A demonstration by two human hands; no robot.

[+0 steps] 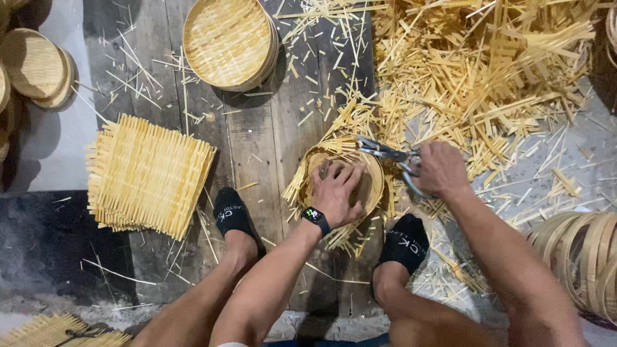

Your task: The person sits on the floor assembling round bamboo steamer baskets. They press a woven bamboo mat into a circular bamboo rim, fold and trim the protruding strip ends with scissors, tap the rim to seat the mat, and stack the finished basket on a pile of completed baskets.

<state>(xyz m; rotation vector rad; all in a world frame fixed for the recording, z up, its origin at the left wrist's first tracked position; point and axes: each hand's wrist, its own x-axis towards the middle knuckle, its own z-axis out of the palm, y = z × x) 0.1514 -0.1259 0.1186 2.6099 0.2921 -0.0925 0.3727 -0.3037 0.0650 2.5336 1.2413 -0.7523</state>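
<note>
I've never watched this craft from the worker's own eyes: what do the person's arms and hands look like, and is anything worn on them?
Both arms are bare, with no sleeves in view, and neither the left hand nor the right hand wears a glove. The left wrist carries a smartwatch with a black band and a small lit, coloured screen. No rings or other markings can be made out.

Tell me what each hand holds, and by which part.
Right hand grips scissors by the handles. Left hand presses flat on the round bamboo lid.
</note>
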